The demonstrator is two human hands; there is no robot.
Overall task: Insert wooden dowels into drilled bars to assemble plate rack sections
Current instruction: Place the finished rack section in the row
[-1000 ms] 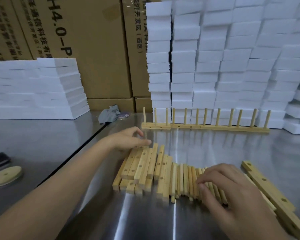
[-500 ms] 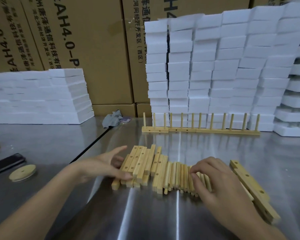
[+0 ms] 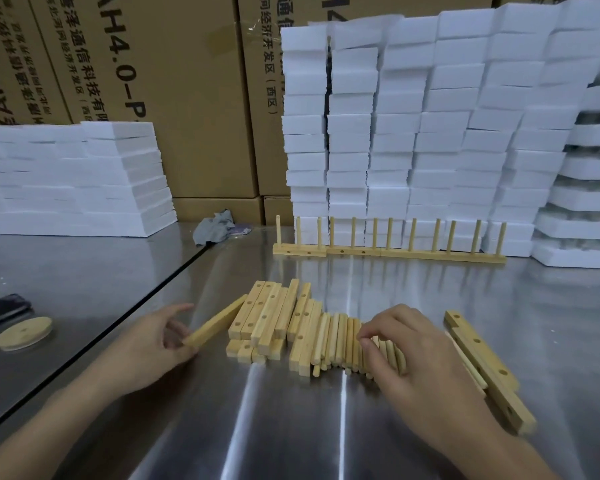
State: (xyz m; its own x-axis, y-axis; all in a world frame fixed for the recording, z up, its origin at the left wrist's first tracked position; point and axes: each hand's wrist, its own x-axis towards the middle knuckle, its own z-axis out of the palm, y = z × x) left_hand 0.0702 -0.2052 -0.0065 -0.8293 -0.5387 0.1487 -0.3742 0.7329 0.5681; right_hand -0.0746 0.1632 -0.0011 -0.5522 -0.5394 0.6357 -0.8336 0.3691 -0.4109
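A pile of drilled wooden bars (image 3: 271, 317) lies on the steel table, with a row of thin dowels (image 3: 340, 337) to its right. My left hand (image 3: 153, 337) holds one bar (image 3: 215, 323) by its near end, pulled away from the pile's left side and tilted up. My right hand (image 3: 406, 344) rests on the dowels with fingers curled, thumb and forefinger pinching at one dowel. Finished rack sections (image 3: 388, 249) with upright dowels stand in a line at the back. Two longer drilled bars (image 3: 482, 362) lie at the right.
White foam blocks (image 3: 430, 133) are stacked high behind the racks and lower at the left (image 3: 73, 181). Cardboard boxes (image 3: 187, 98) form the back wall. A grey rag (image 3: 215, 226), a round wooden disc (image 3: 23, 332) and a dark phone (image 3: 0, 311) lie on the left table.
My left hand has drawn back from the top of the bar pile to its left side and taken hold of one bar. My right hand stays on the dowels, fingers closing in.
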